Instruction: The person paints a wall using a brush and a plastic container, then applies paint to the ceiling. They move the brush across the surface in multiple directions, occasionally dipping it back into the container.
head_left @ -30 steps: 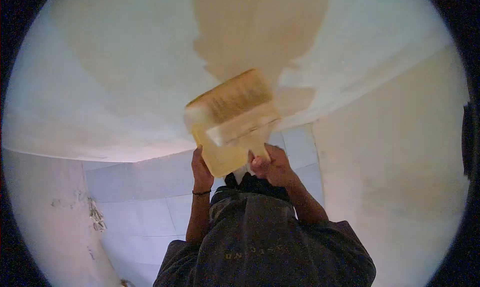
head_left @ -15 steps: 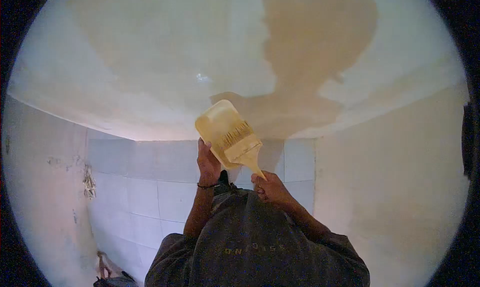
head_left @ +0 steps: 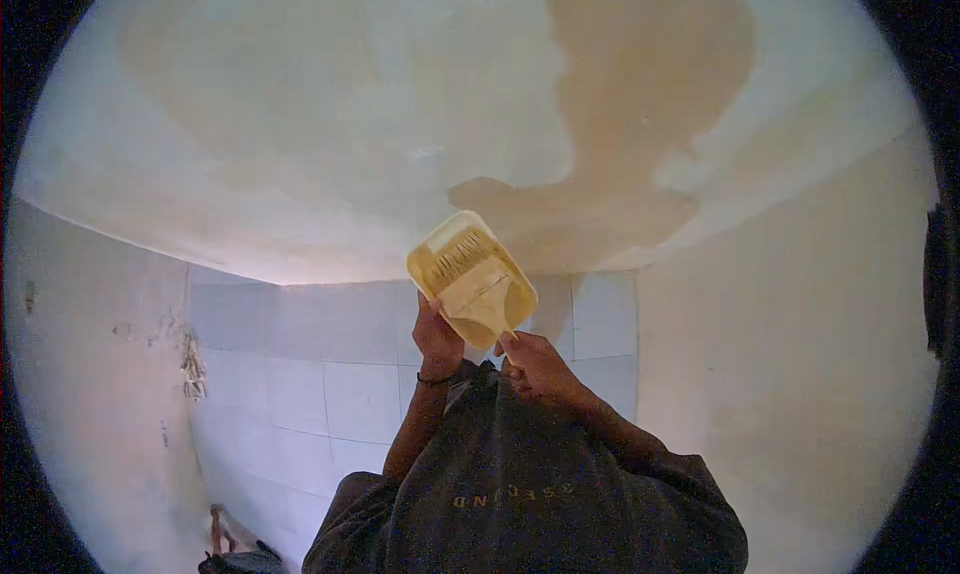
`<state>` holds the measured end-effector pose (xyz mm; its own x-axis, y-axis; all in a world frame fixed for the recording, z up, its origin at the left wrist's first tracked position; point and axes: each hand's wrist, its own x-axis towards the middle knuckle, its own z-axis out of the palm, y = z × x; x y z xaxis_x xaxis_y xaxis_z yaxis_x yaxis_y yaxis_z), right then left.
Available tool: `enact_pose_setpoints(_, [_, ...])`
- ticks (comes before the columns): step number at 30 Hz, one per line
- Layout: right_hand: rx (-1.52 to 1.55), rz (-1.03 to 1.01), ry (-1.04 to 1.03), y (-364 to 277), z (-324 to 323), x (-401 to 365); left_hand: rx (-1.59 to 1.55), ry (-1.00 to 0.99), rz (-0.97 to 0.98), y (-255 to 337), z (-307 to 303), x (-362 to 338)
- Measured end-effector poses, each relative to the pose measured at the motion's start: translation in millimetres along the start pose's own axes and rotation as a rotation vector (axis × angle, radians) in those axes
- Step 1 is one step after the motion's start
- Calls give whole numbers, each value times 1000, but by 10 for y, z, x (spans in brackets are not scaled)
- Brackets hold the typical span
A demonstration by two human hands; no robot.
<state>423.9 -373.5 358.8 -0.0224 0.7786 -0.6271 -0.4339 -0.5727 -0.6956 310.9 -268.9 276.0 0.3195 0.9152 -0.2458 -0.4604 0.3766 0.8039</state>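
Note:
A shallow yellowish tray (head_left: 428, 246) is in my left hand (head_left: 437, 336), with fingers closed round its lower left edge. My right hand (head_left: 538, 364) is closed round the handle of a wide, paint-coated brush (head_left: 482, 292). The brush lies over the tray's inside, its bristles pointing up and left toward the far end. Whether the bristles touch the tray bottom cannot be told. Part of the brush handle is hidden in my right hand.
Ahead rises a pale wall (head_left: 300, 124) with a shadow cast on it. Side walls stand left and right (head_left: 780, 344). Below is a tiled floor (head_left: 362, 394). A dark bundle (head_left: 240, 559) lies at the lower left.
The brush has moved further over the tray, its bristles nearer the far end. Both hands and the tray sit slightly further right in view, and the tray's inside is more visible.

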Motion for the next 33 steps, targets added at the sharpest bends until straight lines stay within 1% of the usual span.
enact_pose_setpoints(1, [66, 19, -27, -45, 74, 40, -173, -49, -17, 19, -65, 60])
enact_pose_setpoints(2, [67, 20, -22, -97, 167, 81, -348, -97, -38, 132, -66, 100])
enact_pose_setpoints(3, [101, 11, -39, -123, 238, 134, -331, -102, -22, 262, -88, 112])
enact_pose_setpoints(5, [134, 9, -48, -155, 297, 168, 591, -60, 75, 456, -64, 35])
enact_pose_setpoints(6, [168, 19, -59, -164, 324, 197, 600, -60, 79, 461, -107, 52])
enact_pose_setpoints(7, [190, 3, -83, 114, -100, 179, 230, -123, 87, -53, -46, -29])
enact_pose_setpoints(8, [209, -10, -71, 474, -365, 83, -142, -198, 44, -451, -65, -224])
enact_pose_setpoints(9, [228, -45, -85, 880, -383, 133, -135, -213, 33, -693, -342, -359])
enact_pose_setpoints(10, [239, -70, -109, 921, -424, 164, -139, -227, 55, -744, -367, -347])
enact_pose_setpoints(11, [241, -70, -105, 928, -423, 160, -149, -242, 77, -742, -363, -354])
enact_pose_setpoints(13, [305, 22, -103, 932, -425, 163, -148, -254, 80, -740, -342, -352])
enact_pose_setpoints(14, [306, 23, -100, 951, -432, 176, -148, -263, 89, -736, -322, -353])
enact_pose_setpoints(16, [427, 75, -127, 982, -453, 207, -126, -248, 111, -725, -278, -349])
enact_pose_setpoints(21, [423, 90, -120, 858, -433, 155, -94, -222, 139, -707, -258, -289])
enact_pose_setpoints(23, [436, 96, -125, 849, -445, 180, 0, -182, 133, -663, -238, -289])
enact_pose_setpoints(26, [461, 106, -159, 899, -495, 237, -65, -221, 132, -677, -302, -202])
enact_pose_setpoints(30, [357, 155, -133, 875, -545, 257, -188, -242, 130, -599, -283, -51])
enact_pose_setpoints(32, [319, 170, -113, 866, -554, 254, -178, -138, 116, -580, -301, 38])
enact_pose_setpoints(33, [287, 161, -90, 867, -551, 251, -181, -138, 116, -565, -289, 77])
